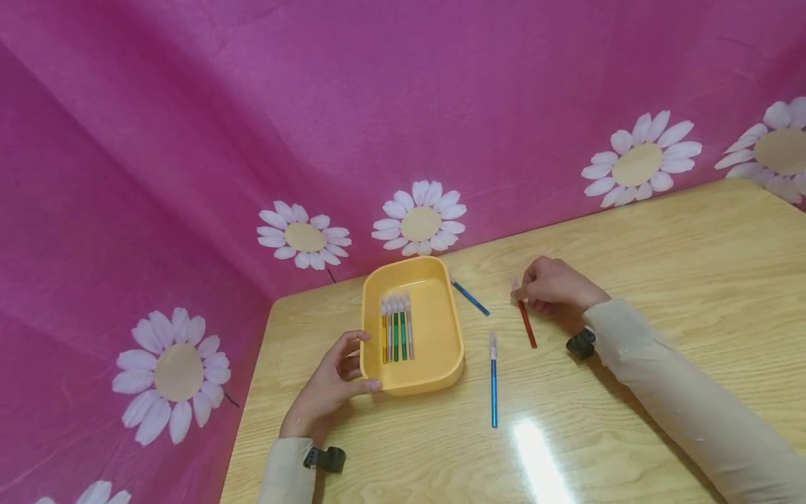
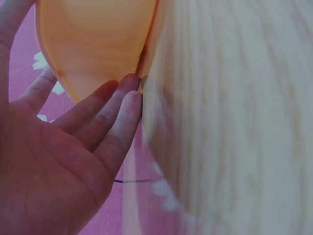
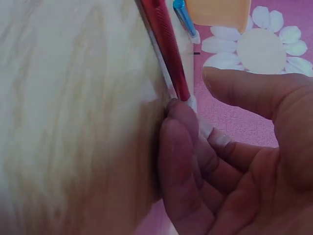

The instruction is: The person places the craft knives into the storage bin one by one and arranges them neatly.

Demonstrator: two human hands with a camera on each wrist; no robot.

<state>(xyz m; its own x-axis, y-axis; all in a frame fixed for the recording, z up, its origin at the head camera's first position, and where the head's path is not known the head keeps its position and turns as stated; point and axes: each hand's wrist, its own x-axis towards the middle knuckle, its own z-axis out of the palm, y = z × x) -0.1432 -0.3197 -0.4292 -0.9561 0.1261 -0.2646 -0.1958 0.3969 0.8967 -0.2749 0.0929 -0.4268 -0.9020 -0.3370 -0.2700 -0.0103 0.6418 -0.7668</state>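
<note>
On the left I see my left hand [image 1: 330, 387] curled round the near left corner of the yellow tray [image 1: 434, 329], thumb on the rim, fingers on its outer wall. Capped pens [image 1: 397, 329] lie side by side inside it. A blue pen [image 1: 469, 297] lies just right of the tray, another blue pen [image 1: 494, 381] nearer me. My right hand [image 1: 554, 285] curls its fingers onto the capped end of the red pen [image 1: 526, 323], lying on the bench [image 1: 661, 294].

Tabletop [image 1: 630, 392]: light wood-grain, smooth, glossy w/ a glare patch. Tray [image 1: 441, 364]: yellow plastic, smooth, matt-ish. Pens: red pen [image 1: 526, 323] & blue pen [image 1: 494, 381] glossy plastic, clear caps. Backdrop [image 1: 378, 105]: pink cloth, matt, creased, printed daisies. Sleeve [image 1: 693, 413]: beige cloth.
</note>
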